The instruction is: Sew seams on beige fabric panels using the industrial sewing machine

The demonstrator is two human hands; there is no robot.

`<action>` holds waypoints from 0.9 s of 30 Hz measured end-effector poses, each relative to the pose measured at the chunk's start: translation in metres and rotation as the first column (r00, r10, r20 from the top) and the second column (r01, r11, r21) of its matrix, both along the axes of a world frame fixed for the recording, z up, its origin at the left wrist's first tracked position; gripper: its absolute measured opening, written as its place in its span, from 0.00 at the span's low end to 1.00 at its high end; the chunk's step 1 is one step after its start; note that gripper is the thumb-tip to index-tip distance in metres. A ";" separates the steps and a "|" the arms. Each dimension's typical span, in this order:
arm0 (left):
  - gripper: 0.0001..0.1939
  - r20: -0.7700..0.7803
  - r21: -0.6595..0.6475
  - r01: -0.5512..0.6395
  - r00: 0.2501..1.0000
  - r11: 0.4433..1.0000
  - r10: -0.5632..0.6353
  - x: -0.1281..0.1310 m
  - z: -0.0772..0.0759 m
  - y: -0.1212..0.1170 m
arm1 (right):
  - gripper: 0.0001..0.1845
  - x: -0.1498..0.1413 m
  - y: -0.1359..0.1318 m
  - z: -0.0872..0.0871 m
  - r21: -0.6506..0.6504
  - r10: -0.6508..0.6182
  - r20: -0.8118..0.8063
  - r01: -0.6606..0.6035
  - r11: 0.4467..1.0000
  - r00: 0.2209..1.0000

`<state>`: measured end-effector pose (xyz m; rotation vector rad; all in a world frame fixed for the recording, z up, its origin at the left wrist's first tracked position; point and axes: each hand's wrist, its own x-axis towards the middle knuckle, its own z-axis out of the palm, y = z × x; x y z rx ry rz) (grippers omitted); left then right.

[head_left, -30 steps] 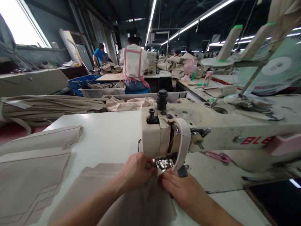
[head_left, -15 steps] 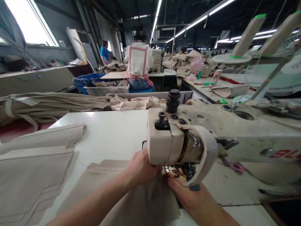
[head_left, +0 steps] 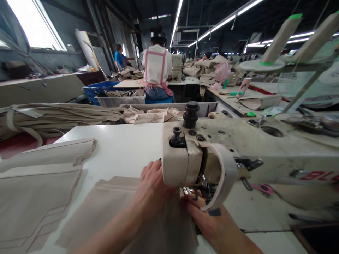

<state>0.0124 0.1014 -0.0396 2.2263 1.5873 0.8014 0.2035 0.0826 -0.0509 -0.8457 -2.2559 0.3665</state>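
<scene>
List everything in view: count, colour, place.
sewing machine: one, cream, right of centre
table: one, white, underneath
fabric layers: count unclear, beige, front centre
cut pieces: several, beige, left on table
strips: one bundle, beige, far left
hand tool: one, pink, lower right
thread cones: two, beige, upper right
fans: two, pink and pale green, right
bins: at least two, blue, translucent, background
window: one, white, upper left
ceiling lights: several, white, top
people: at least two, white and blue tops, background
left hand: one, bare, over fabric layers
right hand: one, bare, below machine head
</scene>
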 end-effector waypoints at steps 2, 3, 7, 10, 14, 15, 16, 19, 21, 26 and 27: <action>0.18 0.131 -0.033 0.017 0.991 0.999 -0.012 0.003 -0.012 -0.026 | 0.14 0.002 -0.002 0.000 -0.049 -0.005 0.003 0.006 0.999 1.000; 0.28 0.210 -0.057 0.048 0.977 0.997 -0.035 0.004 -0.019 -0.039 | 0.14 0.003 -0.005 -0.002 -0.071 -0.012 -0.005 0.012 0.997 1.000; 0.31 0.280 -0.174 0.046 0.960 0.984 0.004 0.010 -0.030 -0.071 | 0.13 0.004 -0.028 -0.012 -0.594 -0.160 -0.243 -0.016 0.804 0.957; 0.26 0.293 -0.233 0.052 0.956 0.971 0.019 0.008 -0.021 -0.072 | 0.26 -0.002 -0.050 -0.021 -0.911 -0.486 -0.388 -0.246 0.331 0.783; 0.26 0.326 -0.279 0.114 0.945 0.953 -0.017 -0.001 -0.007 -0.063 | 0.31 -0.013 -0.062 -0.022 -0.912 -0.604 -0.407 -0.270 0.309 0.685; 0.24 0.327 -0.297 0.132 0.945 0.946 -0.029 -0.003 -0.005 -0.062 | 0.30 -0.015 -0.063 -0.021 -0.910 -0.600 -0.404 -0.242 0.335 0.690; 0.21 0.329 -0.307 0.156 0.943 0.939 -0.049 -0.005 -0.003 -0.062 | 0.29 -0.016 -0.062 -0.020 -0.911 -0.600 -0.393 -0.208 0.355 0.697; 0.04 0.347 -0.241 0.181 0.934 0.954 -0.089 -0.004 0.000 -0.067 | 0.30 -0.016 -0.061 -0.018 -0.924 -0.625 -0.337 -0.121 0.362 0.705; 0.07 0.316 -0.076 0.154 0.941 0.985 -0.123 0.001 -0.001 -0.073 | 0.31 -0.016 -0.060 -0.017 -0.938 -0.633 -0.335 -0.184 0.294 0.697; 0.10 0.067 0.267 0.346 0.924 0.899 -0.376 0.010 -0.009 -0.085 | 0.14 -0.020 -0.065 -0.008 -0.912 -0.621 -0.379 -0.393 0.122 0.687; 0.10 0.066 0.288 0.361 0.916 0.887 -0.395 0.010 -0.011 -0.086 | 0.14 -0.020 -0.067 -0.005 -0.917 -0.623 -0.369 -0.378 0.124 0.690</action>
